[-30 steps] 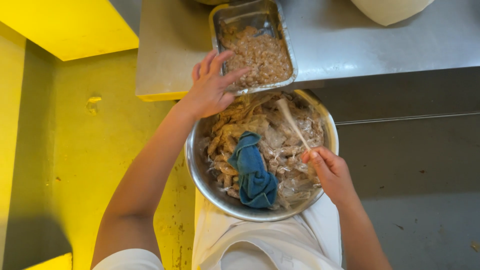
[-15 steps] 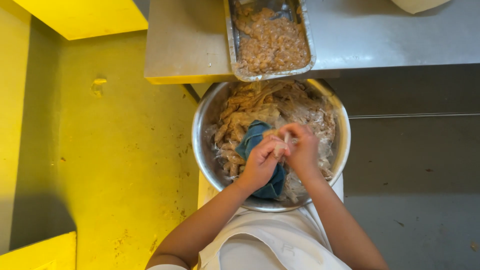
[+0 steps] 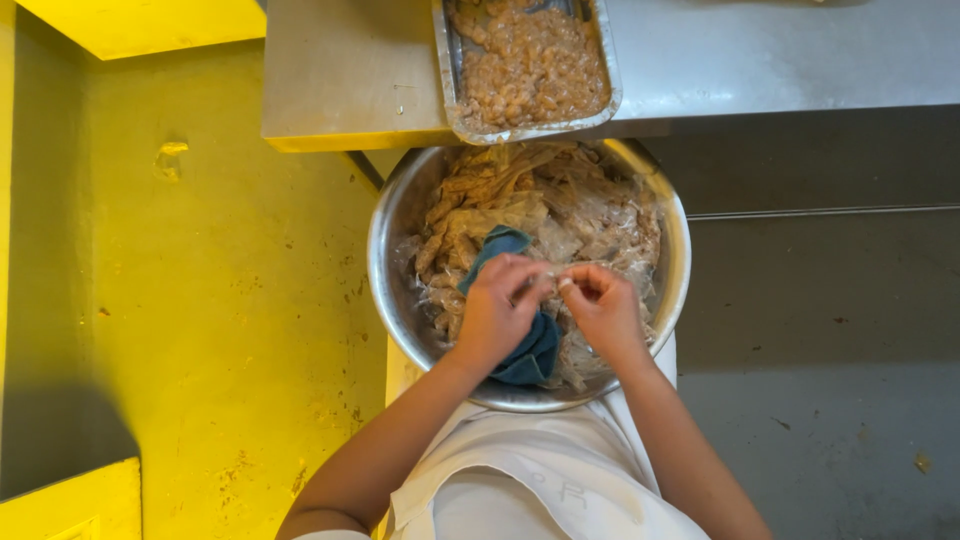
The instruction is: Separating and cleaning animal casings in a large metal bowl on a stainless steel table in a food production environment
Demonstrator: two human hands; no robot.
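Steel table [image 3: 780,60]: carries the metal tray [image 3: 610,95], well filled with small peeled pieces, just beyond the bowl. Large steel bowl [image 3: 385,250]: heaped with pale husks and wrappings, so much sorting appears left. Blue cloth [image 3: 530,350] lies inside it. Left hand [image 3: 497,312] and right hand [image 3: 605,310] meet over the bowl's middle, fingertips pinched together on a small pale scrap [image 3: 556,283].

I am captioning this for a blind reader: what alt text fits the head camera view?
Seen from above, a person's left hand and right hand meet over a round metal bowl of pale husk-like scraps and a blue cloth, pinching a small piece between them. A metal tray of brownish pieces sits on the steel table above.
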